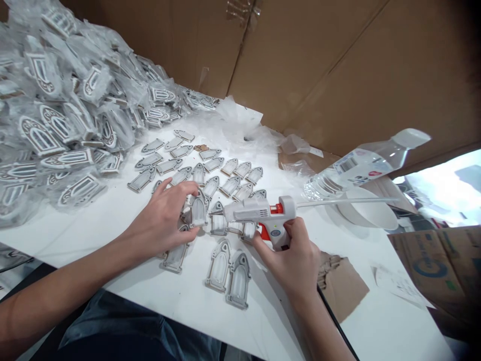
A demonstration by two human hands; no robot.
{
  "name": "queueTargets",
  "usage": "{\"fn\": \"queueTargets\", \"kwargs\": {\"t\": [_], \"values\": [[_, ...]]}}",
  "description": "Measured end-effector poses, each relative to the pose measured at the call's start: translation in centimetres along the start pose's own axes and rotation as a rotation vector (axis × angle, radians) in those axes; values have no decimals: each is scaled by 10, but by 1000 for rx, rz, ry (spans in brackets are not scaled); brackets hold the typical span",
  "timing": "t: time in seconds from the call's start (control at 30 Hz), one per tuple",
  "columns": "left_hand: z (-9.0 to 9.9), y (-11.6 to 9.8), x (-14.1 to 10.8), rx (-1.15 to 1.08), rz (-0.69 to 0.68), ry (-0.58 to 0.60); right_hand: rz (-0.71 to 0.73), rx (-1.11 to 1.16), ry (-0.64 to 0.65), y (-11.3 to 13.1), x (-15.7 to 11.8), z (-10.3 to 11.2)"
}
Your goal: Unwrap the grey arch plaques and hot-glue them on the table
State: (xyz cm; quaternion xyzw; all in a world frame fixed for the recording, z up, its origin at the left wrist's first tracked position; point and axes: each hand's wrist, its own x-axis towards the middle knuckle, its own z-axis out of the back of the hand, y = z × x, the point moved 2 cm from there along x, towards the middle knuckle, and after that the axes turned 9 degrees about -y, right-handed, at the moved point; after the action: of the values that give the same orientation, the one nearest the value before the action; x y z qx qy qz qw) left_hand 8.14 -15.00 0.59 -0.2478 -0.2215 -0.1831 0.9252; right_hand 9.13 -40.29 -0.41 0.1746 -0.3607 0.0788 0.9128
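My right hand [295, 258] is closed around the grip of a white hot glue gun [255, 213] with a red trigger. A long clear glue stick [349, 200] sticks out of its back, and its nozzle points left. Between the thumb and fingers of my left hand [165, 215] is a small grey arched window frame [198, 210], held just left of the nozzle. Two more arched frames [238, 281] lie side by side in front of me. Several others [231, 185] are spread over the white table [131, 296] beyond my hands; some are partly hidden by the gun and fingers.
A large pile of plastic-wrapped arched pieces [75, 110] covers the left. Clear plastic bags [240, 125] lie at the back before a cardboard wall [319, 60]. At right are a tilted water bottle [361, 165], a white bowl [368, 213] and a cardboard scrap [343, 291].
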Motion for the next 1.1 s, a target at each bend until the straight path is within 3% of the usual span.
{"fn": "queueTargets", "kwargs": {"t": [0.47, 1.1], "values": [[0, -2, 1, -2, -96, 18, 39, 61, 57, 4, -3, -3], [1, -5, 1, -44, -113, -1, 50, 66, 128, 3, -4, -4]]}}
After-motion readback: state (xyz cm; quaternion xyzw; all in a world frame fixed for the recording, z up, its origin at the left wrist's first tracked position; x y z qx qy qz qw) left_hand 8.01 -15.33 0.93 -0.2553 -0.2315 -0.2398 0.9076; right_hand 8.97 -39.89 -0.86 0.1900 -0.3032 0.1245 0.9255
